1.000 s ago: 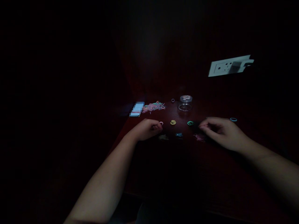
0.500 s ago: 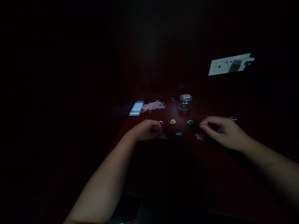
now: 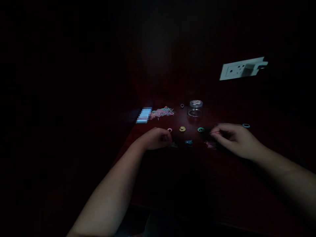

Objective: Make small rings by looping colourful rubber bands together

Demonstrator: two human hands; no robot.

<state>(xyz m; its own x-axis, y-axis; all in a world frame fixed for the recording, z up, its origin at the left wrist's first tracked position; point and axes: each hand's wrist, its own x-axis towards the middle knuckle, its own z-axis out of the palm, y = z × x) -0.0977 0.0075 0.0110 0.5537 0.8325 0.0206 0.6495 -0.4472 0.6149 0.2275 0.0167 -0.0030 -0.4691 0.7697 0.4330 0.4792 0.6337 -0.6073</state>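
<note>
My left hand (image 3: 159, 138) is curled with its fingertips at a dull, pale small pile (image 3: 174, 144); what it pinches, if anything, is too dark to make out. A pink band (image 3: 170, 130) lies just behind those fingers. My right hand (image 3: 230, 138) has thumb and forefinger pressed together above and right of a pink pile of bands (image 3: 210, 144); anything between the tips is too small to tell. Between the hands lie yellow bands (image 3: 182, 129), green bands (image 3: 201, 130) and a small blue pile (image 3: 189, 142).
A lit phone (image 3: 144, 115) lies beside a mixed heap of coloured bands (image 3: 163, 113) at the back left. Behind the green bands stands a clear lidded jar (image 3: 195, 109). A blue ring (image 3: 246, 125) and a dark ring (image 3: 182, 105) lie apart. A socket (image 3: 242, 69) is on the wall.
My left hand has shifted very slightly right and down, showing more of the pink band. My right hand is almost unmoved.
</note>
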